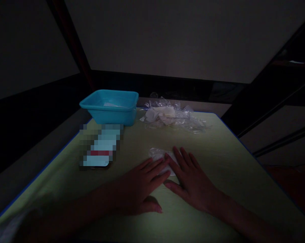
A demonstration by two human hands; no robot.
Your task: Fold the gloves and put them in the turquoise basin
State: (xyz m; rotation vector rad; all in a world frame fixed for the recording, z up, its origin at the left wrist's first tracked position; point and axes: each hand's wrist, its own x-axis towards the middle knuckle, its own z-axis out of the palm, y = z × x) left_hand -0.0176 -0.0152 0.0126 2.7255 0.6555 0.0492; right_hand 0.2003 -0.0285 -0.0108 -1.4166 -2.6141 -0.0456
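A small clear plastic packet with something white in it (156, 153) lies flat on the table in front of me, partly covered by my fingers. My left hand (142, 184) rests palm down with its fingers stretched out, the fingertips on the packet's near left part. From the other side my right hand (192, 180) lies flat too, fingers spread, its index finger over the packet's right part. The fingertips of both hands come close together there. What exactly the packet contains is too dim to make out.
A blue plastic basin (112, 113) stands at the table's back left, with something pale inside. Before it lies a phone-like device (101, 146), blurred out. A heap of crumpled clear plastic wrappers and white pieces (164, 114) sits at the back middle. The pale green table (218, 152) has blue edges.
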